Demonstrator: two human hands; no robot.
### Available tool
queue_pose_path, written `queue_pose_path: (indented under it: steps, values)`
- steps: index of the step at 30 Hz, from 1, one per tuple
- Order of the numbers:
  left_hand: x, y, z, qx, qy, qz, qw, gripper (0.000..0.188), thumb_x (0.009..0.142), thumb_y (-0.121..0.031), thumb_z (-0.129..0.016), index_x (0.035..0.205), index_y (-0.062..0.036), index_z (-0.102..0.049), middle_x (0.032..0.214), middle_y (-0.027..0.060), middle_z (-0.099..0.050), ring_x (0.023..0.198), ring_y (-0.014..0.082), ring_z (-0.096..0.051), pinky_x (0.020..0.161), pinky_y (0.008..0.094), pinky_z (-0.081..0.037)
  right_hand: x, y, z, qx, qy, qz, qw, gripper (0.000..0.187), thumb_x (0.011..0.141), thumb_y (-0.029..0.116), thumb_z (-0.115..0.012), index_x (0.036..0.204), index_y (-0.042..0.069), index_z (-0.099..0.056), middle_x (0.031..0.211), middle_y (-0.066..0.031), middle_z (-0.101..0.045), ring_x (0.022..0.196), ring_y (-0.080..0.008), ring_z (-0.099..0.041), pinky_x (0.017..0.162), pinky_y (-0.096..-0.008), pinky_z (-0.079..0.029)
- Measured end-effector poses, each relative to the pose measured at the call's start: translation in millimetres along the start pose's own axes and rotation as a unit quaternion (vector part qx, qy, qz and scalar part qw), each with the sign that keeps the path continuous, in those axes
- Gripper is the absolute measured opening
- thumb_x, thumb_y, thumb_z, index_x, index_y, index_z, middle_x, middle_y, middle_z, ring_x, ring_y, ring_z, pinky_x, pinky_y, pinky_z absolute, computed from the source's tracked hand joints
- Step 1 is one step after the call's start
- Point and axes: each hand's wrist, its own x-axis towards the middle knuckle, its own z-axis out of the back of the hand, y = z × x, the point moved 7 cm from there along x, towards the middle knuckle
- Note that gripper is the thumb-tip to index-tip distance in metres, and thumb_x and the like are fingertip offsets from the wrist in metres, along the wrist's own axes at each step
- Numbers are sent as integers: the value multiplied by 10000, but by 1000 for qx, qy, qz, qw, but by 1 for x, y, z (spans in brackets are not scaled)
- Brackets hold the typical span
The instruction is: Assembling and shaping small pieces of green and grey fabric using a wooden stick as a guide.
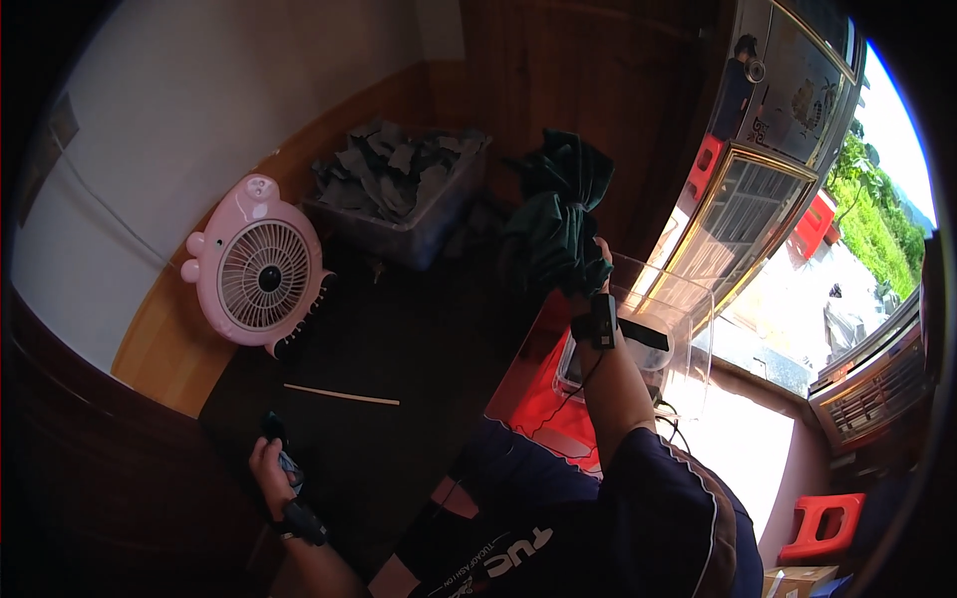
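Observation:
At arm's length, my right hand (595, 271) grips a bundle of dark green cloth (573, 234), which looks gathered at its middle and fans out above and below. The cloth hides most of the fingers. My left hand (271, 476) is low on the left, beside the dark table's edge, with its fingers curled. Something small and dark, with a bluish-grey part, shows at those fingers; its kind is too dim to make out. A thin pale stick (341, 395) lies on the dark tabletop (399, 329) between the hands.
A pink animal-shaped fan (261, 274) stands at the left by the wall. Behind the table's middle, a clear bin (399, 239) is heaped with grey-green cloth scraps (399, 174). Clear plastic containers (688, 329) stand right of my forearm. A red stool (822, 526) is lower right, near the bright doorway.

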Motion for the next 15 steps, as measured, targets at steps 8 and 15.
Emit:
queue_pose_path:
  steps: [8, 15]
  values:
    - [-6, -7, 3, 3, 1, -6, 1000, 584, 782, -300, -657, 1273, -57, -456, 1002, 40, -558, 635, 83, -450, 438, 196, -283, -31, 11, -36, -144, -179, 209, 951, 236, 849, 251, -540, 878, 47, -654, 846, -81, -678, 762, -225, -650, 724, -323, -543]
    - [-7, -9, -3, 34, 7, -1, 999, 638, 802, -355, -638, 1324, -61, -418, 991, 31, -519, 601, 65, -373, 474, 183, -280, -15, 4, -69, -15, -76, 60, 995, 249, 852, 287, -537, 901, 70, -647, 870, -74, -673, 814, -236, -648, 779, -349, -537]
